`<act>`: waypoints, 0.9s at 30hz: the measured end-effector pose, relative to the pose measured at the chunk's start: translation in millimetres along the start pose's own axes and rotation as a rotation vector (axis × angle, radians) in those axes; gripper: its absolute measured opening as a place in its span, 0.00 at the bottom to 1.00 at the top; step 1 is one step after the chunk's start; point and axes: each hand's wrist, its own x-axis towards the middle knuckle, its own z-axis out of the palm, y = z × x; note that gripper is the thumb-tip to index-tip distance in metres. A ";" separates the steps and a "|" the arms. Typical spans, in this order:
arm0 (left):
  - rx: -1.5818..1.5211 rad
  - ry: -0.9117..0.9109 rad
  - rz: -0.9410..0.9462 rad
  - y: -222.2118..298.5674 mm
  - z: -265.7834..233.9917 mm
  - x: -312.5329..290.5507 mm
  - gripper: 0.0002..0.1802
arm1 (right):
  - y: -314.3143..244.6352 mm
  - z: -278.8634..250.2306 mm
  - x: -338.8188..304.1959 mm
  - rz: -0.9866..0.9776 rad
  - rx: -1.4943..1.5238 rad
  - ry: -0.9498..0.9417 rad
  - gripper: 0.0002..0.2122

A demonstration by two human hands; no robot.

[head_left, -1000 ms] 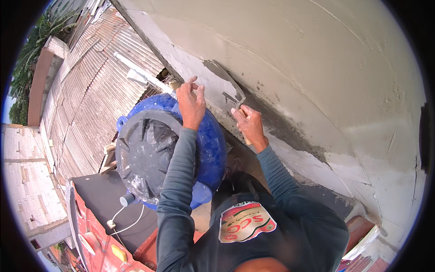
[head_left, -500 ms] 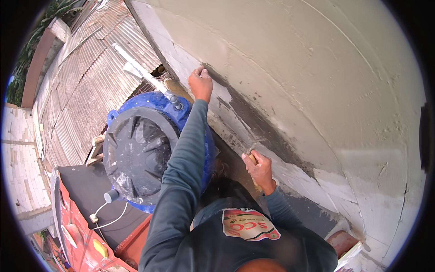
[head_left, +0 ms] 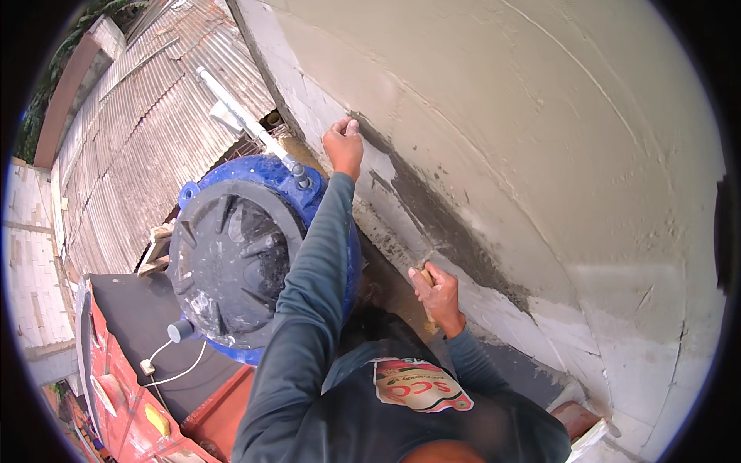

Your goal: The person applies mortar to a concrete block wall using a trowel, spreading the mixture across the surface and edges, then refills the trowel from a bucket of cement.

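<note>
Clenched in the right grip [head_left: 438, 293]: a wooden handle [head_left: 427, 277], long axis roughly fore-and-aft, lower end toward the torso [head_left: 347, 424], front end hard to make out. Ahead of that grip and to its right, a dark mortar-like band [head_left: 441, 220] on the wall [head_left: 571, 154], slanting from far left to near right — broad middle nearer the right grip, far tip just beside the left grip [head_left: 343, 147]. Left arm [head_left: 315, 270] extended forward past a blue tank [head_left: 255, 167], fingers curled, contents impossible to tell — right arm [head_left: 472, 363] bent.
</note>
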 end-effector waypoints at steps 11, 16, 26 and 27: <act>0.042 0.083 0.044 -0.8 9.7 -0.8 0.11 | -3.3 0.5 -9.5 0.060 -0.008 -0.030 0.18; -0.018 0.086 0.020 7.7 12.0 -1.6 0.12 | -2.2 -1.7 -16.2 0.038 -0.038 -0.004 0.17; -0.059 0.308 -0.043 -2.7 -17.1 122.7 0.15 | 7.6 -2.6 -48.7 0.207 -0.087 0.018 0.13; -0.051 0.327 -0.018 -5.5 -18.4 145.5 0.14 | 6.1 0.1 -50.7 0.209 -0.107 0.012 0.13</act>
